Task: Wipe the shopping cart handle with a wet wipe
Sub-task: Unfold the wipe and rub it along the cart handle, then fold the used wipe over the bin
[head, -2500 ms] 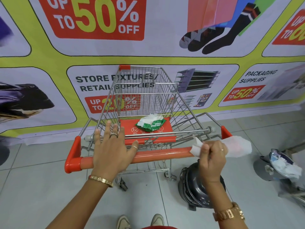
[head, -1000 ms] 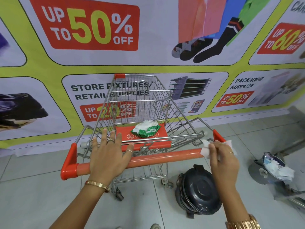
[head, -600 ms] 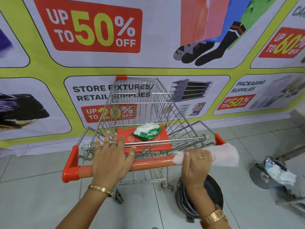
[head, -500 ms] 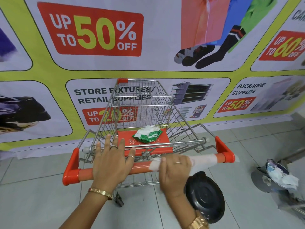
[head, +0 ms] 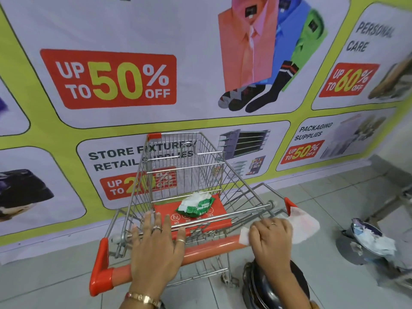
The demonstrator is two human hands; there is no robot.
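wipe pack (head: 196, 206) on cart seat (head: 217, 207), behind handle (head: 209, 249).

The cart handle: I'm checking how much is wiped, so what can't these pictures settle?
- Head view: the handle under the left hand and right hand is covered.
- Its right end is draped by the wet wipe.
- Its underside faces away from the camera.
- Wetness or dirt on the orange bar is too fine to see.
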